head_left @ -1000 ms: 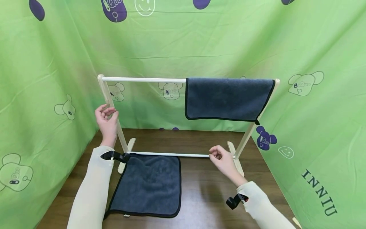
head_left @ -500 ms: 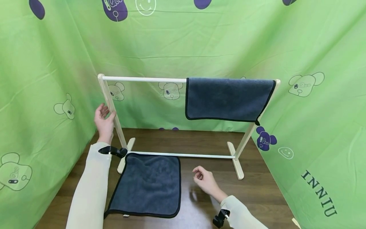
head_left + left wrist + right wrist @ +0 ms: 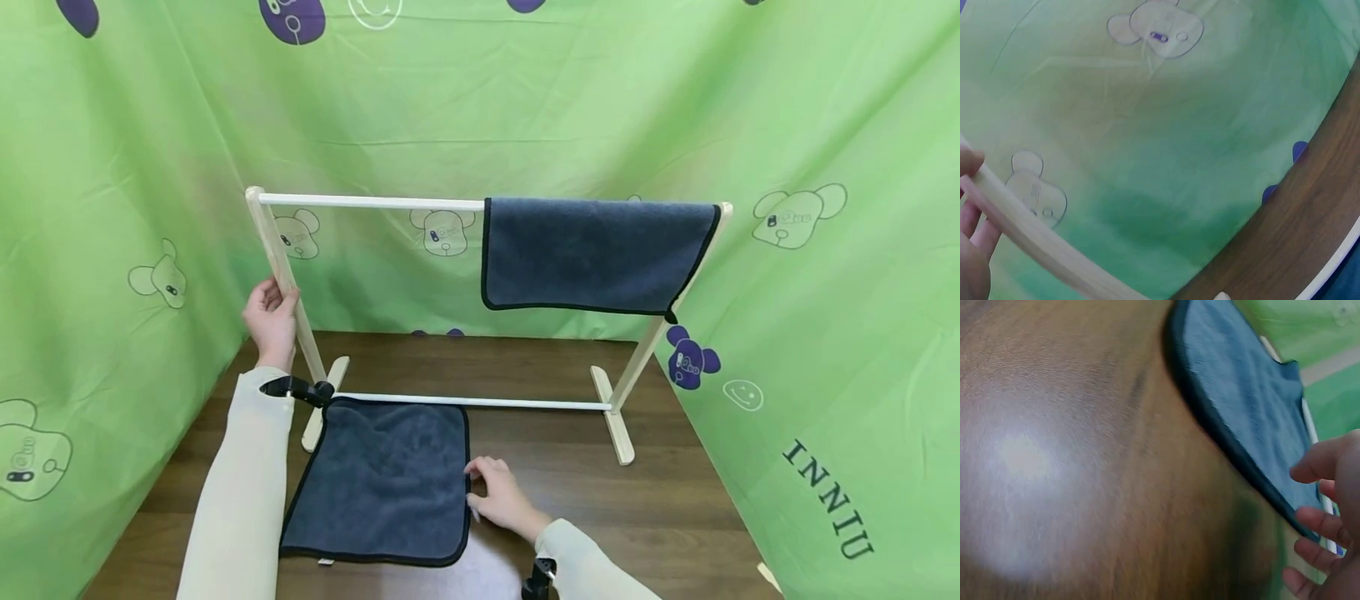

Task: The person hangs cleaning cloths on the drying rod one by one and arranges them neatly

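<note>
A wooden rack [image 3: 282, 268] with white crossbars stands on the table. My left hand [image 3: 272, 323] holds its left post, and in the left wrist view the thumb lies on one side of the post [image 3: 1035, 234] and the fingers on the other. Flat on the table in front lies a dark grey towel [image 3: 382, 487] with black edging. At that towel's right edge is my right hand [image 3: 501, 498], fingers loosely bent and parted, with nothing visible between them. A second grey towel [image 3: 596, 254] hangs over the right half of the top bar.
Green printed cloth [image 3: 420, 100] encloses the back and both sides. The brown wooden table [image 3: 675, 517] extends right of the flat towel. The rack's right foot [image 3: 613, 417] rests on it, and the lower bar [image 3: 540, 403] runs just behind the flat towel.
My right hand has moved left and toward me, from the lower bar's right end to the flat towel's right edge. My left hand has closed on the left post.
</note>
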Demonstrator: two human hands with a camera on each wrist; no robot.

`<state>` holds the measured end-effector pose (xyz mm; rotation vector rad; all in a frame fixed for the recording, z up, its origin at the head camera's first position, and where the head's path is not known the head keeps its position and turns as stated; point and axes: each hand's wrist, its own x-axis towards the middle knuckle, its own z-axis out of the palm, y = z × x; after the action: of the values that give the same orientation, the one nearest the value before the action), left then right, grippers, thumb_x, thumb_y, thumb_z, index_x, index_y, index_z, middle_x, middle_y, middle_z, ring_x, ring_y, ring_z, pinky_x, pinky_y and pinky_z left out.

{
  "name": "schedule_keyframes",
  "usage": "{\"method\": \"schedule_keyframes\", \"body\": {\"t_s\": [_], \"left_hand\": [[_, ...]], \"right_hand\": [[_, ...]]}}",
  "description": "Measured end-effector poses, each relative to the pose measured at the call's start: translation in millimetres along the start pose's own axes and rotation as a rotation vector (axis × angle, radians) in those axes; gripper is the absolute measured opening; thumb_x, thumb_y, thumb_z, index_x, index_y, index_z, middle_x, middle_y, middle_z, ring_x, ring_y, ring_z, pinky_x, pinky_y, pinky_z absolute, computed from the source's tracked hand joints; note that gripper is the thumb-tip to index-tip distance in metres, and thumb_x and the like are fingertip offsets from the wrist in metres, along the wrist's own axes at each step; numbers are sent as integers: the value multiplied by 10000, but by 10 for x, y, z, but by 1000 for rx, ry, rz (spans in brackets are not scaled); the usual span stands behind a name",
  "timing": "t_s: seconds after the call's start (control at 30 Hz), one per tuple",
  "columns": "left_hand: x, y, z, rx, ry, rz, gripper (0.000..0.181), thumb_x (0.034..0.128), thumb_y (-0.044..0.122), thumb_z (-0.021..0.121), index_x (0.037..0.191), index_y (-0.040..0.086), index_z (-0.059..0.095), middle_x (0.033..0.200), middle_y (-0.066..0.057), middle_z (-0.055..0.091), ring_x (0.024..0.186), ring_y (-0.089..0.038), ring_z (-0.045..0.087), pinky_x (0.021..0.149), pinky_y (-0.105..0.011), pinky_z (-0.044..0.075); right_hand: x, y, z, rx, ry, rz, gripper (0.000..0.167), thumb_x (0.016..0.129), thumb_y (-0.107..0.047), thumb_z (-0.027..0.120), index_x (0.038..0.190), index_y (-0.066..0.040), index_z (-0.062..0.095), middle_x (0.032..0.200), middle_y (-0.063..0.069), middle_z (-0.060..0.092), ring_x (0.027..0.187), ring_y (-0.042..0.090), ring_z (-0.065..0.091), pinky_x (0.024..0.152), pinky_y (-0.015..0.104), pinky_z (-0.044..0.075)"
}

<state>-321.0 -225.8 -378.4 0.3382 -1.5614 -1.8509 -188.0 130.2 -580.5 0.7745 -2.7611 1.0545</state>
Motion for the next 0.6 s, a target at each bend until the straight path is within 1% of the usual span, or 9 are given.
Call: {"method": "schedule_keyframes", "body": {"t_s": [0.07, 0.17, 0.23, 0.33, 0.4, 0.5, 0.6], "left_hand": [[5, -15, -20, -1, -2, -4, 405, 882, -71, 685, 1278, -72, 596, 940, 74, 635, 945, -111, 621, 946, -250, 528], [19, -36, -41, 13, -3, 4, 386, 868, -75, 702, 1243, -92, 614, 844, 145, 624, 892, -73, 625, 919, -245, 542], [25, -39, -47, 38, -5, 13, 360, 864, -66, 712, 1212, -98, 629, 823, 162, 622, 872, -49, 624, 896, -231, 549], [35, -44, -64, 61, -6, 18, 318, 853, -55, 732, 1159, -89, 655, 830, 142, 642, 853, -33, 626, 856, -202, 555], [35, -47, -83, 77, -10, 15, 285, 844, -49, 747, 1117, -81, 670, 828, 126, 657, 833, -30, 626, 814, -173, 557], [32, -66, -118, 96, -19, 8, 256, 835, -45, 760, 1074, -81, 679, 793, 132, 660, 793, -18, 622, 737, -130, 550], [28, -85, -145, 102, -26, 14, 224, 830, -45, 764, 1039, -62, 688, 752, 160, 647, 754, -1, 624, 671, -107, 538]], "right_hand": [[12, -48, 51, -82, -51, 11, 345, 766, -149, 740, 1079, -88, 609, 1015, 47, 586, 957, 261, 508, 778, 390, 438], [43, -114, 139, -177, -85, 2, 408, 773, -249, 779, 1116, -118, 601, 1119, 73, 550, 1041, 292, 474, 817, 433, 402], [74, -161, 196, -198, -88, -15, 437, 776, -287, 788, 1133, -124, 598, 1171, 100, 520, 1086, 309, 445, 843, 459, 382], [130, -225, 274, -205, -84, -62, 486, 795, -333, 789, 1182, -116, 591, 1259, 156, 483, 1163, 343, 417, 898, 524, 366], [178, -273, 316, -214, -109, -76, 536, 813, -378, 776, 1234, -111, 579, 1324, 187, 456, 1226, 372, 397, 938, 557, 363], [262, -330, 380, -242, -161, -70, 649, 824, -461, 756, 1329, -112, 546, 1424, 230, 403, 1314, 421, 356, 1004, 611, 343], [349, -383, 436, -263, -236, -19, 776, 821, -550, 726, 1433, -137, 485, 1523, 232, 322, 1392, 452, 281, 1064, 662, 292]]}}
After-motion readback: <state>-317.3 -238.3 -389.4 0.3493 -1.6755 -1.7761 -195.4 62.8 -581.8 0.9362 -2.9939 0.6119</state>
